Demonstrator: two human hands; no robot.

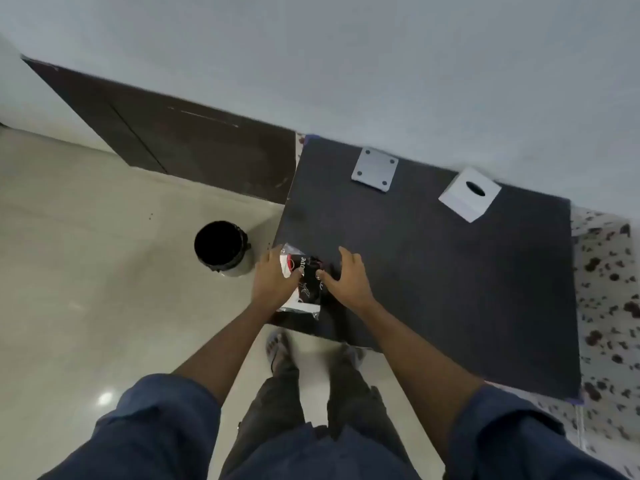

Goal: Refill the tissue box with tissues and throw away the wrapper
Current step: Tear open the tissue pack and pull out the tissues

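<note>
A tissue pack [304, 271] in a black, red and white plastic wrapper lies at the near left corner of the dark table [450, 271]. My left hand [275, 280] grips the pack's left side, thumb on top. My right hand [346, 275] rests against its right side with the fingers spread and the thumb touching the wrapper. A white cube tissue box [469, 195] with a dark oval slot on top stands at the far right of the table, well away from both hands.
A round bin with a black liner [221, 247] stands on the pale tiled floor just left of the table. A grey square plate with corner holes [375, 169] lies at the table's far edge. A speckled cloth [609, 289] shows to the right. My feet stand below the table's front edge.
</note>
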